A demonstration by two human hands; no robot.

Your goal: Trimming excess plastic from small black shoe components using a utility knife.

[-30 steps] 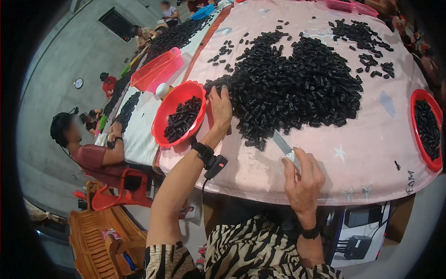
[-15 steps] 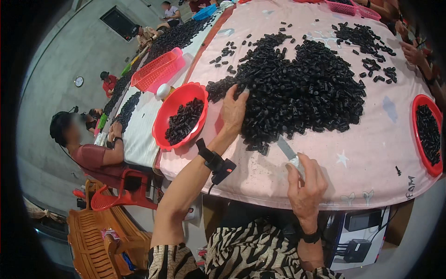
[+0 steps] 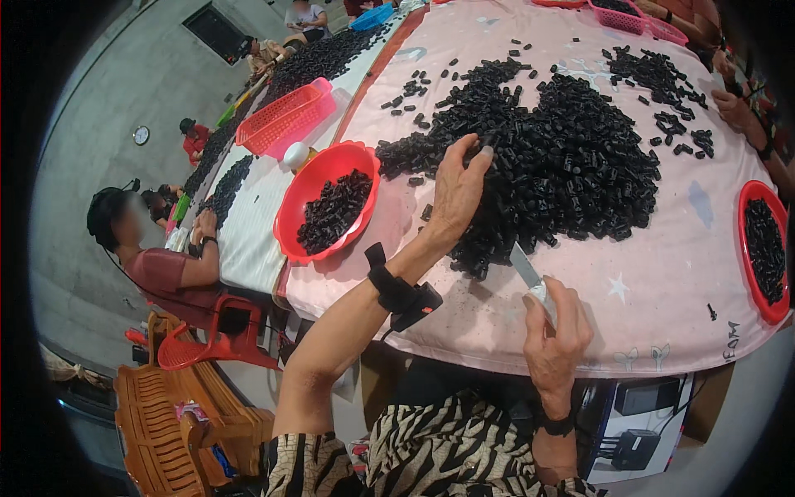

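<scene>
Heap of small black pieces point(image 3: 546, 157) lies on pink tablecloth point(image 3: 662, 273), centre of table. Left hand point(image 3: 458, 192) rests on the heap's near-left edge, fingers spread over the pieces. Right hand point(image 3: 556, 331) at table edge, fingers clamped on a small knife point(image 3: 530, 273), blade pointing toward the heap. Red bowl point(image 3: 291, 217) of pieces sits left.

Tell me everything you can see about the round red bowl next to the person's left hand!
The round red plastic bowl sits on the pink tablecloth, at the table's left edge, tilted a little toward the camera. It looks shiny and smooth, with a wide rim. Inside lies a small heap of little black pieces, covering about the middle; the rest of the red floor shows. A white egg-shaped thing rests against its far rim. The person's left hand is beside it, not touching.
</scene>
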